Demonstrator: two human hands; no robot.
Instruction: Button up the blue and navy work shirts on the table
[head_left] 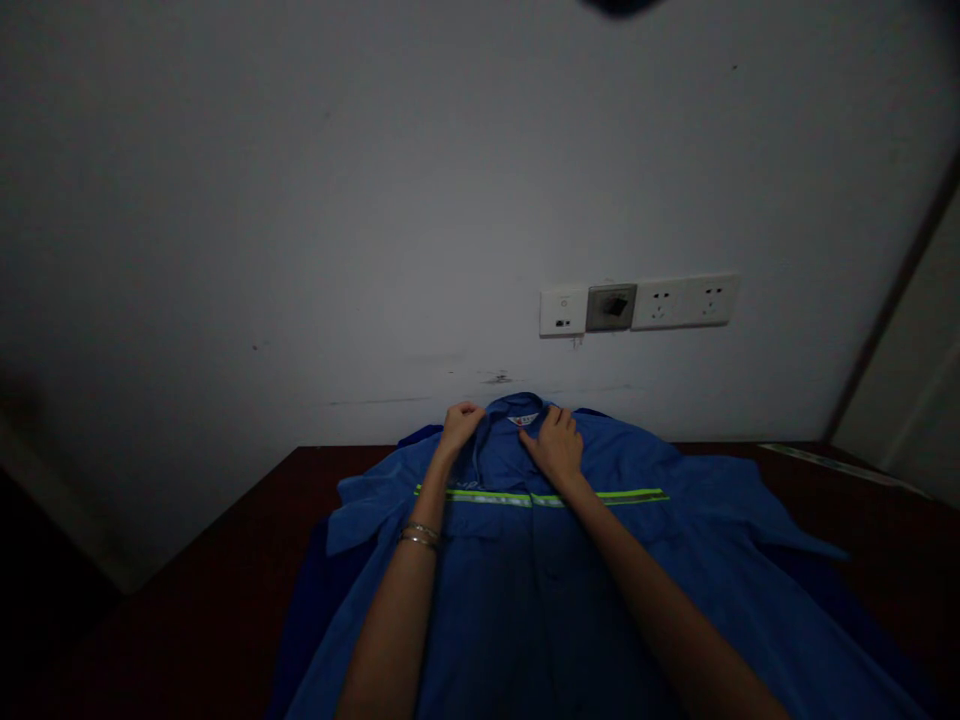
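A blue work shirt (525, 590) with a yellow-green reflective stripe across the chest lies front-up on a dark brown table (187, 600). Its collar points toward the far wall. My left hand (459, 424) is closed on the left side of the collar. Its wrist carries thin metal bangles. On the right side of the collar my right hand (556, 445) has its fingers curled onto the cloth. A small label shows inside the collar between the two hands.
A white wall stands right behind the table, with a row of sockets and switches (637, 305) above the shirt. More dark blue cloth (300, 620) shows under the shirt at the left. The room is dim.
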